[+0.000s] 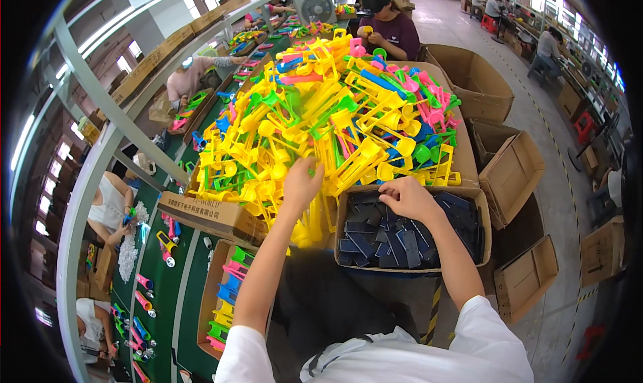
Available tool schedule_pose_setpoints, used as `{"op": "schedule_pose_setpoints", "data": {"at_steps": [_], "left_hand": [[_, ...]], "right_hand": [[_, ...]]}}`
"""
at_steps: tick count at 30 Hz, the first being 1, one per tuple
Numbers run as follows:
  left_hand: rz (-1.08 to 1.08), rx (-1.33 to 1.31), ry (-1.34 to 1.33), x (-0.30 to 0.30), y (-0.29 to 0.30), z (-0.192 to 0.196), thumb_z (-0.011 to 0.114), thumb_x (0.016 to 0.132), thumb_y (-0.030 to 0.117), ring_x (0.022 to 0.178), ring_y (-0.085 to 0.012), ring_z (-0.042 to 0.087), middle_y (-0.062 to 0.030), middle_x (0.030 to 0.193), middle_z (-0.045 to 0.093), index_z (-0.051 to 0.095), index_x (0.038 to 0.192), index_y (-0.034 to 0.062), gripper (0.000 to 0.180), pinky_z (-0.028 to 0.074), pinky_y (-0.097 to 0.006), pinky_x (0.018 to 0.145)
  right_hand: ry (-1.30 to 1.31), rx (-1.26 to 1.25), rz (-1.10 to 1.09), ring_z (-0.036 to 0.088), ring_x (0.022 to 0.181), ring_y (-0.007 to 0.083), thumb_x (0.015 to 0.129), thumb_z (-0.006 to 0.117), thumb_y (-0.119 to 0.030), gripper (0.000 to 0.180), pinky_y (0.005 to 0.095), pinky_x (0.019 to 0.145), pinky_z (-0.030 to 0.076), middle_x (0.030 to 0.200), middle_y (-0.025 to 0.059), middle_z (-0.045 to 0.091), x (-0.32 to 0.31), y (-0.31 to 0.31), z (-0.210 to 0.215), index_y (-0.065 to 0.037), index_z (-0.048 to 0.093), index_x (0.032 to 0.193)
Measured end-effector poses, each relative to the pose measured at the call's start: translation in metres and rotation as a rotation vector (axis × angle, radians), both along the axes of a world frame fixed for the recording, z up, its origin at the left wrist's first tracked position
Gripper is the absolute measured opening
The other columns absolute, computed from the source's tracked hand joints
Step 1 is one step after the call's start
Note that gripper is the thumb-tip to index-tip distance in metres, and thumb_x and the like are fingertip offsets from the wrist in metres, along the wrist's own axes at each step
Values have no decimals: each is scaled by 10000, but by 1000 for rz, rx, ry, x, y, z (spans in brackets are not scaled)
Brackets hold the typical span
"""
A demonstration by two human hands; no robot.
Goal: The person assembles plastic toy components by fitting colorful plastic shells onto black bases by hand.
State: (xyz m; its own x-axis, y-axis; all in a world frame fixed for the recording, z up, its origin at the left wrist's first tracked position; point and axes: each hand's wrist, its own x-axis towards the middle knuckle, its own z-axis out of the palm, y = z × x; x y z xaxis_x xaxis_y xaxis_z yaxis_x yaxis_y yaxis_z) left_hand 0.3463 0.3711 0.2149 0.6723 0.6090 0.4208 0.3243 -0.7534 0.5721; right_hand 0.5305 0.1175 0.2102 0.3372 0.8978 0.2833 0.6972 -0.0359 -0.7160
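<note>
My left hand [303,180] hovers at the near edge of a big heap of bright plastic toy parts [268,158], mostly yellow, with green, pink and blue ones mixed in. Its fingers are curved and a little apart, and nothing shows in them. Just below that hand, yellow parts [309,225] look smeared by motion. My right hand [410,199] is over a cardboard box [487,232] of flat dark rectangular pieces [395,243]. Its fingers are bent together; whatever they hold, if anything, is hidden.
At the left runs a green conveyor belt [184,296] carrying colourful toys. A carton [214,212] and a tray of sorted parts [228,292] stand beside it. Open cartons [512,172] line the right side. Co-workers sit along the belt; one person [395,31] is behind the heap.
</note>
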Motion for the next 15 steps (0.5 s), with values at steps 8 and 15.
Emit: {"op": "schedule_pose_setpoints", "data": {"at_steps": [8, 15], "left_hand": [[206, 132, 166, 81, 6, -19, 693, 892, 325, 979, -435, 699, -263, 960, 708, 746, 919, -17, 347, 569, -499, 852], [129, -378, -138, 46, 39, 9, 633, 931, 300, 751, -354, 719, -210, 688, 656, 649, 812, -71, 390, 525, -445, 661]], "right_hand": [[-5, 54, 40, 743, 788, 325, 880, 785, -130, 208, 399, 742, 578, 841, 177, 757, 2, -8, -15, 25, 761, 1017], [225, 39, 16, 712, 717, 246, 897, 790, -127, 345, 332, 699, 547, 833, 142, 750, -9, 5, -6, 26, 691, 1190]]}}
